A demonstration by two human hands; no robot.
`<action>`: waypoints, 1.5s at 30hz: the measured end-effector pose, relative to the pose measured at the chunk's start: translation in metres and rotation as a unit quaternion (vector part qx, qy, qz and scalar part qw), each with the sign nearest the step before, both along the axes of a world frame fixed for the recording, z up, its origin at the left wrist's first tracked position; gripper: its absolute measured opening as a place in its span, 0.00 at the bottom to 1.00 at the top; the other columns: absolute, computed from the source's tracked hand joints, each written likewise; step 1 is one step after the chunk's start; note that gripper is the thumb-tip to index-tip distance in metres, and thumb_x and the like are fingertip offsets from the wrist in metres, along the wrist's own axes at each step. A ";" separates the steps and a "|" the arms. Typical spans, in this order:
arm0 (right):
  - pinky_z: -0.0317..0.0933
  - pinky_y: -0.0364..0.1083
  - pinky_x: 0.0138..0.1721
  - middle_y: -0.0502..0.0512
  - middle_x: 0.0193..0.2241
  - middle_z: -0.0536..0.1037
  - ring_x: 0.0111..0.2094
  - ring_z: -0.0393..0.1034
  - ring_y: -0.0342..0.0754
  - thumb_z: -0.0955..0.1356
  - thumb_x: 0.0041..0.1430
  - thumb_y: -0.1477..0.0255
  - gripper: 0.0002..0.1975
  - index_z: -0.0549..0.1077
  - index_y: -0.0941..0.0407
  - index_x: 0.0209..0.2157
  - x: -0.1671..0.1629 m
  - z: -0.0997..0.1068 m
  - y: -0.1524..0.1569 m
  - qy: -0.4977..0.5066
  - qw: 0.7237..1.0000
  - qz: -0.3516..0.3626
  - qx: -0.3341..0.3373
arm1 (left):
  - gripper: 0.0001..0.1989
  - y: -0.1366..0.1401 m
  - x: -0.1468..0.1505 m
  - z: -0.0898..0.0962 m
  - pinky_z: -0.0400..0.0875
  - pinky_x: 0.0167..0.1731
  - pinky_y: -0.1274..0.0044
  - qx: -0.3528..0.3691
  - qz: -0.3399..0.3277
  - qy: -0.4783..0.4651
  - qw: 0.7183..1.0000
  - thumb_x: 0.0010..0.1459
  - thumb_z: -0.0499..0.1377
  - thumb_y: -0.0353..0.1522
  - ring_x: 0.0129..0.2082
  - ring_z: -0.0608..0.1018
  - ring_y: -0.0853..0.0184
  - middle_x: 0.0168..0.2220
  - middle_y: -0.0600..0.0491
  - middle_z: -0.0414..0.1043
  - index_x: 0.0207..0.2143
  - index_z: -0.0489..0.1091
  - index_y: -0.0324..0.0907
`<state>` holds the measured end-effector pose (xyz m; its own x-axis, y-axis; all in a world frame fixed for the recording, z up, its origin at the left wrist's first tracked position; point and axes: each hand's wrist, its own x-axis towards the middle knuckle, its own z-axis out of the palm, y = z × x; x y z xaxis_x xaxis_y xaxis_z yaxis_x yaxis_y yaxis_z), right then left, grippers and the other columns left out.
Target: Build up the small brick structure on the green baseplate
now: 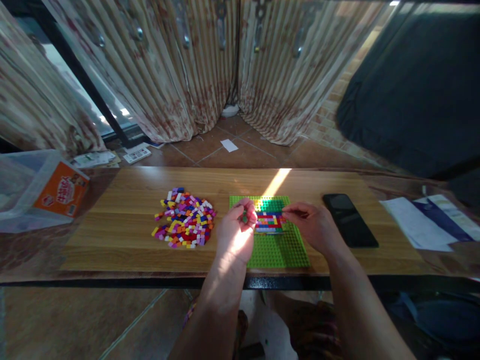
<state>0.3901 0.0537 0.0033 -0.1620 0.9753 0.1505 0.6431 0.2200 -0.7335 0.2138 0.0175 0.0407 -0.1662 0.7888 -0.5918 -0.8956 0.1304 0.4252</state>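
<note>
A green studded baseplate point(275, 252) lies on the wooden table, bearing a low, multicoloured structure of toy building bricks point(269, 223). My left hand point(237, 227) is turned palm up over the plate's left side. Its fingers curl around a small green toy brick point(245, 218); whether more bricks sit in the palm I cannot tell. At the structure's right edge is my right hand point(310, 221), thumb and forefinger pinched together. What lies between those fingertips is too small to make out. Left of the plate spreads a pile of loose toy bricks point(189, 218) in many colours.
A black phone point(350, 220) rests on the table point(123, 215) to the right, with papers point(416, 225) beyond it. At the far left stands a clear plastic bin point(33, 165) with an orange label. Curtains point(195, 75) hang behind the table.
</note>
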 end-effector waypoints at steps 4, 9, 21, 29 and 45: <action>0.65 0.47 0.34 0.54 0.27 0.80 0.30 0.74 0.49 0.68 0.50 0.68 0.08 0.77 0.56 0.29 -0.001 0.001 0.000 0.000 1.000 -0.015 -0.016 | 0.10 0.000 -0.001 -0.001 0.67 0.22 0.86 0.000 0.004 -0.004 1.000 0.55 0.50 0.19 0.24 0.72 0.75 0.28 0.47 0.69 0.28 0.69 0.33; 0.63 0.47 0.32 0.54 0.25 0.79 0.27 0.72 0.48 0.69 0.48 0.67 0.08 0.77 0.57 0.28 -0.002 0.004 0.000 -0.034 0.999 -0.040 -0.016 | 0.09 0.000 -0.001 -0.002 0.67 0.22 0.86 -0.002 0.005 -0.007 1.000 0.55 0.50 0.19 0.25 0.72 0.75 0.28 0.48 0.69 0.28 0.69 0.33; 0.62 0.45 0.28 0.53 0.23 0.79 0.25 0.71 0.47 0.69 0.48 0.68 0.06 0.76 0.56 0.24 -0.008 0.008 -0.003 -0.032 0.998 -0.047 0.008 | 0.10 -0.001 0.000 -0.001 0.67 0.22 0.86 0.008 -0.005 -0.003 1.000 0.53 0.50 0.19 0.23 0.71 0.75 0.26 0.49 0.69 0.27 0.69 0.34; 0.63 0.45 0.30 0.54 0.24 0.80 0.27 0.73 0.47 0.70 0.47 0.69 0.06 0.77 0.57 0.25 -0.007 0.003 0.000 0.015 0.999 -0.048 -0.015 | 0.11 0.000 0.002 -0.003 0.66 0.21 0.86 0.015 -0.014 0.006 1.000 0.54 0.49 0.19 0.21 0.70 0.75 0.23 0.51 0.67 0.26 0.69 0.34; 0.64 0.46 0.30 0.52 0.24 0.79 0.26 0.72 0.47 0.68 0.48 0.67 0.08 0.77 0.56 0.25 0.001 -0.009 0.004 0.058 0.998 -0.026 -0.017 | 0.06 0.000 0.007 -0.003 0.69 0.23 0.84 0.002 -0.018 -0.021 1.000 0.52 0.54 0.20 0.24 0.72 0.74 0.27 0.48 0.70 0.27 0.70 0.32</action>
